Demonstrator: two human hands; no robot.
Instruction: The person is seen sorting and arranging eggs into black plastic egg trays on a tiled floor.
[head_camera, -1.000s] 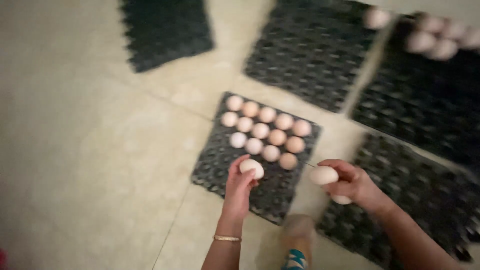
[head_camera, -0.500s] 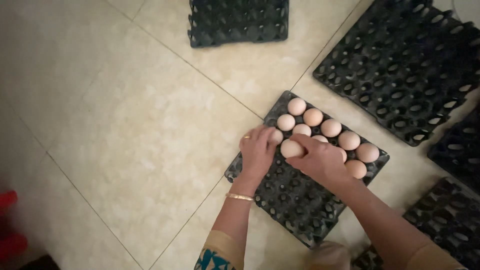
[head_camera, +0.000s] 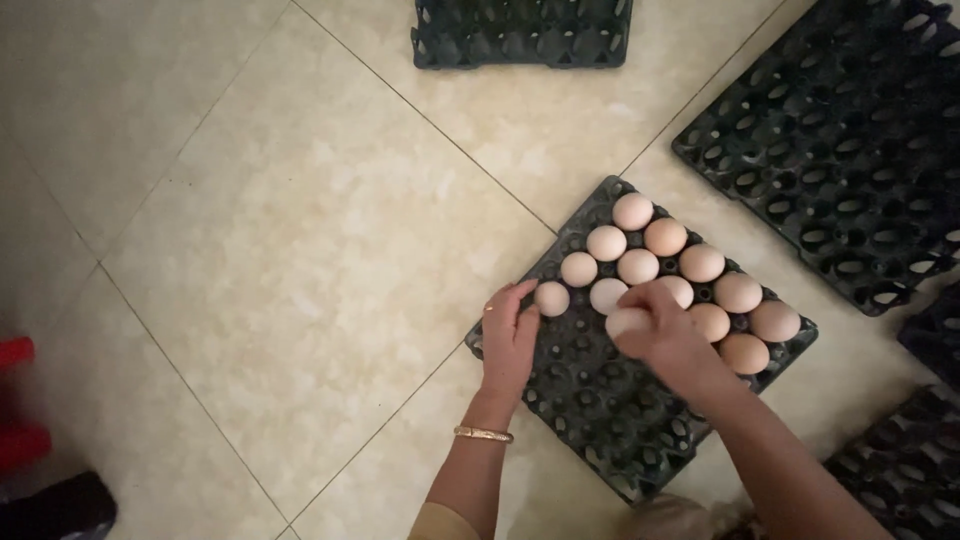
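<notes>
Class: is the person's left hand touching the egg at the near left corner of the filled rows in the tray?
Touching. The head view shows the left hand with its fingertips against the egg, no gap between them, in the dark tray.

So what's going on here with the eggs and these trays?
A person is crouched over a dark egg tray on the tiled floor. The left hand touches an egg at the tray's near edge, and the right hand holds a pale egg over the cups. About a dozen eggs fill the far part; the near cups are bare. Other dark trays lie around.
</notes>
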